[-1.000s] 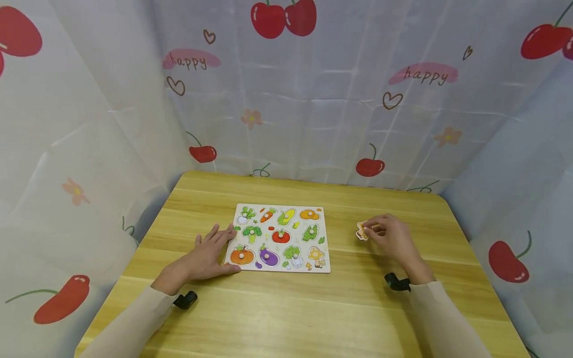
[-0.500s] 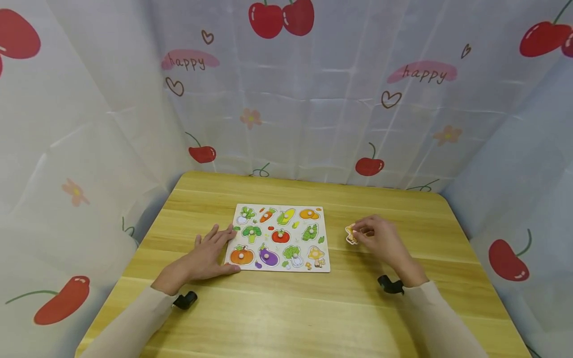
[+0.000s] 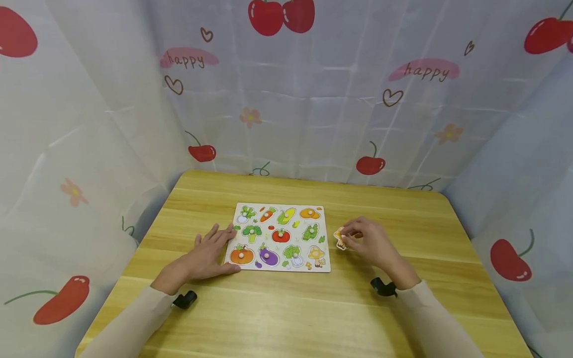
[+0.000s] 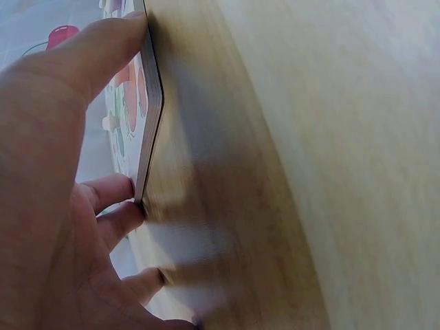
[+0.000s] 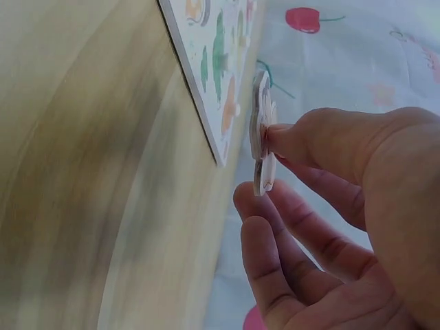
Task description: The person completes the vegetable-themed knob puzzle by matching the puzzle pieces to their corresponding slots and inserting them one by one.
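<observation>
From the head camera, your left hand [image 3: 203, 256] lies flat on the wooden table [image 3: 313, 318], fingers straight and spread, its fingertips and thumb touching the left edge of the puzzle board [image 3: 279, 237]. The board sits near the middle of the table with vegetable pieces seated in it: a pumpkin, an eggplant, a tomato, a carrot and others. Your right hand [image 3: 371, 243] is just beside the board's right edge, fingers curled and pinching a small yellow puzzle piece [image 3: 339, 237], which sits close to that edge but apart from it. A curtain [image 3: 313, 99] printed with cherries, hearts and the word "happy" closes in the table on three sides.

From the left wrist camera, your left hand [image 4: 55, 172] fills the near side of the frame, thumb stretched along the puzzle board [image 4: 148, 117], seen edge-on, and the fingers meeting its edge lower down. The hand presses rather than grasps; nothing is held.

From the right wrist camera, your right hand [image 5: 344, 206] pinches the puzzle piece [image 5: 261, 130] by its face, the piece seen edge-on and held clear of the table [image 5: 89, 172], just off the corner of the puzzle board [image 5: 206, 75]. The other fingers [image 5: 275, 261] are loosely bent below it.
</observation>
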`<action>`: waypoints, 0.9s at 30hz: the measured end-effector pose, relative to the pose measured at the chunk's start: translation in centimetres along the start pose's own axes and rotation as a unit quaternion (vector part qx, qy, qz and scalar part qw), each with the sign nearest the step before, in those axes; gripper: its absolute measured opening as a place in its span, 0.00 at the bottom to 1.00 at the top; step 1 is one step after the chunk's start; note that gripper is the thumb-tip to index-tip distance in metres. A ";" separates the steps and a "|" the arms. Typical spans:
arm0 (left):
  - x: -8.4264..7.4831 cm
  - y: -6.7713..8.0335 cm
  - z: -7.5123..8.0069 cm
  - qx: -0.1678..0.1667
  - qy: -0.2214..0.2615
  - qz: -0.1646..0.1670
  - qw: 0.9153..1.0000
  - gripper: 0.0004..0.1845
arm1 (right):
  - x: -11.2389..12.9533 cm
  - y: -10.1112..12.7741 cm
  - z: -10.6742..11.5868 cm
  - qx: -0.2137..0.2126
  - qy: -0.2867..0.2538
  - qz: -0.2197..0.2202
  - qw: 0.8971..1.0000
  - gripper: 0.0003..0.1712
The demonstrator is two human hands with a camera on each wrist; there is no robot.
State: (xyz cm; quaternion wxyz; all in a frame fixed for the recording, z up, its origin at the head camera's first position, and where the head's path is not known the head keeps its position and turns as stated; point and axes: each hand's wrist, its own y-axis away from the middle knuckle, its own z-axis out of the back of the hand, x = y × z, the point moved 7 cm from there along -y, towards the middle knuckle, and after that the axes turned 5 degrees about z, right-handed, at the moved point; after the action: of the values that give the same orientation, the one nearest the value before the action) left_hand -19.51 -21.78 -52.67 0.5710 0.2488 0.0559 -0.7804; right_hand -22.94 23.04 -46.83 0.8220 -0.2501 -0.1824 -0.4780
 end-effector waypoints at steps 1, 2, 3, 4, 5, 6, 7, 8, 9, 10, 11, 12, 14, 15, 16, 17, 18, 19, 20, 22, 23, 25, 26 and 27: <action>0.0 0.0 0.0 0.000 0.001 0.000 1.000 0.60 | 0.2 0.0 -0.1 0.003 -0.002 0.003 1.000 0.03; -0.1 0.0 0.0 -0.002 0.001 -0.002 1.000 0.60 | 0.4 0.0 -0.2 0.006 -0.004 0.006 1.000 0.03; -0.1 0.0 0.1 -0.002 0.002 -0.002 1.000 0.60 | 0.5 0.0 -0.4 0.009 -0.005 0.009 1.000 0.03; -0.1 -0.1 0.1 -0.003 0.002 -0.003 1.000 0.60 | 0.7 -0.1 -0.6 0.012 -0.006 0.012 1.000 0.03; -0.1 -0.1 0.1 -0.004 0.002 -0.003 1.000 0.60 | 0.8 -0.1 -0.8 0.014 -0.007 0.014 1.000 0.03; -0.1 -0.1 0.1 -0.004 0.002 -0.002 1.000 0.60 | 1.0 -0.2 -1.0 0.017 -0.007 0.016 1.000 0.03; -0.1 -0.1 0.1 -0.004 0.002 -0.002 1.000 0.60 | 1.1 -0.2 -1.2 0.020 -0.008 0.018 1.000 0.04; -0.1 -0.1 0.1 -0.004 0.002 -0.001 1.000 0.60 | 1.3 -0.2 -1.5 0.023 -0.010 0.023 0.999 0.04; -0.1 -0.1 0.1 -0.003 0.002 0.000 1.000 0.60 | 1.5 -0.2 -1.8 0.028 -0.012 0.027 0.999 0.04; 0.0 -0.1 0.1 -0.002 0.001 0.001 1.000 0.60 | 1.8 -0.2 -2.1 0.032 -0.014 0.033 0.999 0.04; 0.0 -0.1 0.1 -0.002 0.001 0.002 1.000 0.60 | 2.0 -0.2 -2.4 0.036 -0.016 0.038 0.999 0.04; 0.0 -0.1 0.1 -0.002 0.002 0.002 1.000 0.60 | 2.2 -0.2 -2.8 0.041 -0.019 0.043 0.998 0.04; 0.0 -0.1 0.1 -0.002 0.002 0.003 1.000 0.60 | 2.7 -0.2 -3.3 0.049 -0.027 0.054 0.997 0.05; 0.0 -0.1 0.1 -0.002 0.003 0.003 1.000 0.60 | 2.8 -0.2 -3.6 0.056 -0.028 0.053 0.997 0.05; -0.1 -0.1 0.1 -0.002 0.003 0.004 1.000 0.60 | 3.0 -0.2 -4.0 0.063 -0.030 0.052 0.996 0.04; -0.1 -0.1 0.2 -0.003 0.003 0.004 1.000 0.60 | 3.1 -0.3 -4.2 0.068 -0.032 0.053 0.996 0.04; -0.1 -0.1 0.2 -0.003 0.003 0.004 1.000 0.60 | 3.2 -0.3 -4.5 0.075 -0.034 0.053 0.995 0.04; -0.1 0.0 0.2 -0.003 0.004 0.004 1.000 0.60 | 3.3 -0.3 -4.8 0.079 -0.034 0.055 0.995 0.04; -0.2 0.0 0.2 -0.002 0.004 0.004 1.000 0.60 | 3.4 -0.3 -5.0 0.085 -0.035 0.054 0.994 0.04; -0.2 0.0 0.2 -0.002 0.005 0.004 1.000 0.60 | 3.6 -0.2 -5.4 0.091 -0.033 0.058 0.994 0.04; -0.2 0.0 0.2 -0.002 0.005 0.004 1.000 0.60 | 3.8 -0.2 -5.5 0.092 -0.030 0.062 0.993 0.04; -0.2 0.0 0.2 -0.002 0.005 0.003 1.000 0.60 | 4.0 -0.3 -5.8 0.094 -0.027 0.064 0.993 0.04; -0.2 0.0 0.2 -0.002 0.004 0.002 1.000 0.60 | 4.0 -0.3 -5.9 0.096 -0.027 0.063 0.993 0.04; -0.1 0.0 0.2 -0.002 0.004 0.002 1.000 0.60 | 4.0 -0.3 -6.1 0.097 -0.026 0.062 0.993 0.04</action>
State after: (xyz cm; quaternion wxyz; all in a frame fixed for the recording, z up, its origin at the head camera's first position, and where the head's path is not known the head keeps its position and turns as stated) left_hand -19.57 -21.71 -52.44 0.5730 0.2507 0.0590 -0.7781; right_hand -20.92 16.55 -49.50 0.8654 -0.1923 -0.2332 -0.3995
